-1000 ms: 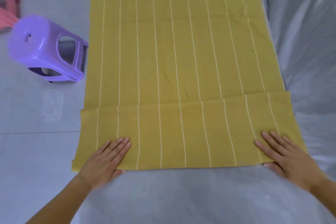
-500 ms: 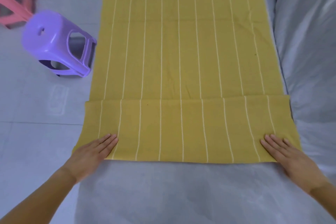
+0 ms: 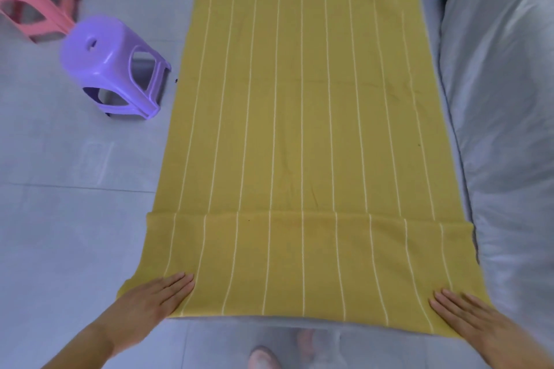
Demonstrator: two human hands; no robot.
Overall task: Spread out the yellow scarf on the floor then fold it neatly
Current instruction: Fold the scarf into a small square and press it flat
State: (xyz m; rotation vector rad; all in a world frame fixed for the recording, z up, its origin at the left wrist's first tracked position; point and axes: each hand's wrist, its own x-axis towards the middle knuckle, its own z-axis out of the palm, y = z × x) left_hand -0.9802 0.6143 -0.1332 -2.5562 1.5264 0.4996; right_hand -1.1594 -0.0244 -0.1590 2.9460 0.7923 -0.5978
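The yellow scarf [image 3: 299, 105] with thin white stripes lies flat on the floor, running away from me. Its near end is folded over into a band [image 3: 299, 263] across the full width. My left hand [image 3: 153, 299] rests flat with straight fingers on the band's near left corner. My right hand [image 3: 467, 317] lies flat with straight fingers on the near right corner. Both hands press the folded edge down.
A purple plastic stool [image 3: 114, 69] stands just left of the scarf, with a pink stool [image 3: 33, 0] behind it. A white plastic-covered bulk [image 3: 503, 99] borders the scarf's right edge. Grey tiled floor [image 3: 66, 219] lies to the left. Toes [image 3: 263, 356] show at the bottom.
Both hands slid outward and toward me along the folded band, ending at its near corners. The view shifted, bringing the pink stool further into sight.
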